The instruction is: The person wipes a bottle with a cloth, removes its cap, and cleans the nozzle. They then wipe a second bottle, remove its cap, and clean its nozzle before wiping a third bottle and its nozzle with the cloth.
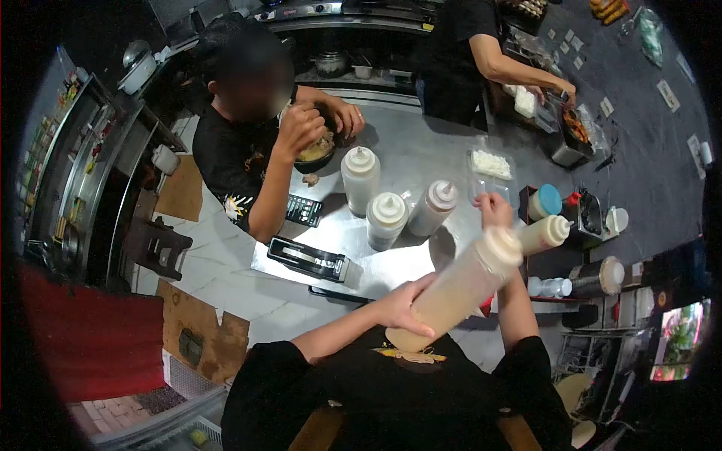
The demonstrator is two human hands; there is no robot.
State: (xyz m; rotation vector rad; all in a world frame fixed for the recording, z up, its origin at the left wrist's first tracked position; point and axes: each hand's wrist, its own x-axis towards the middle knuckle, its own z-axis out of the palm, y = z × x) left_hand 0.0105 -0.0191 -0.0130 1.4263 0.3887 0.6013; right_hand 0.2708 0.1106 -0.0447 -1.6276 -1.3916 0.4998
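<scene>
Left hand (412,308) wrapped round the lower end of a big squeeze bottle (457,292), held up tilted at the near side of a shiny metal table (421,150). Looks heavyish if full, soft-walled, maybe slick; mid body seems the safest hold, light squeeze. Right hand (494,209) at a clear tub (481,189), fingers bent, can't tell if gripping. Three smaller bottles (386,224) stand just beyond. Tiled floor (214,259), co-worker (214,146) across, at a bowl (316,165)
</scene>
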